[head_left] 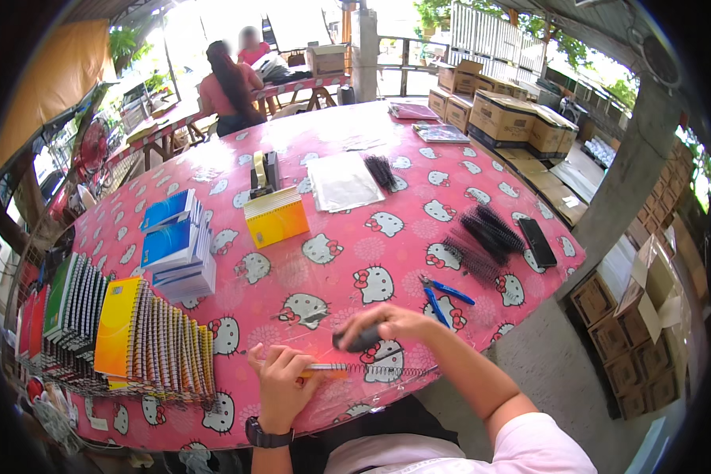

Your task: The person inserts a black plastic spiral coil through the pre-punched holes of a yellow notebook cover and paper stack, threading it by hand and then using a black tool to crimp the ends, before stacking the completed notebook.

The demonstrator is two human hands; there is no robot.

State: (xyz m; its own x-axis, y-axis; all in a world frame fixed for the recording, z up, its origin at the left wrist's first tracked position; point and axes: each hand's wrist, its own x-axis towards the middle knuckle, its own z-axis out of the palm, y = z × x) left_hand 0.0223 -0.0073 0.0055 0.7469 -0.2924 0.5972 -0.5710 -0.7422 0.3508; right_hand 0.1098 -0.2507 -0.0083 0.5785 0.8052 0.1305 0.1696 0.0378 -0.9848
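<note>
Near the table's front edge, my left hand (282, 381) is closed on a small orange notebook (321, 371), seen edge-on. A dark spiral wire coil (391, 370) runs along the notebook's edge and sticks out well to its right. My right hand (393, 322) grips a black rounded object (359, 340) just above the coil; its exact kind is unclear, as is whether it touches the coil. Blue-handled pliers (442, 300) lie beyond my right forearm. Further right rest a pile of loose black coils (486, 241) and a dark phone (537, 242).
Left are stacks of yellow spiral notebooks (118, 332), green ones (65, 296) and blue-covered pads (170, 245). Mid-table stand a small yellow notebook stack (276, 220), a tape dispenser (265, 174) and clear plastic sheets (341, 182). Cartons (502, 118) are beyond. Two people work at the back.
</note>
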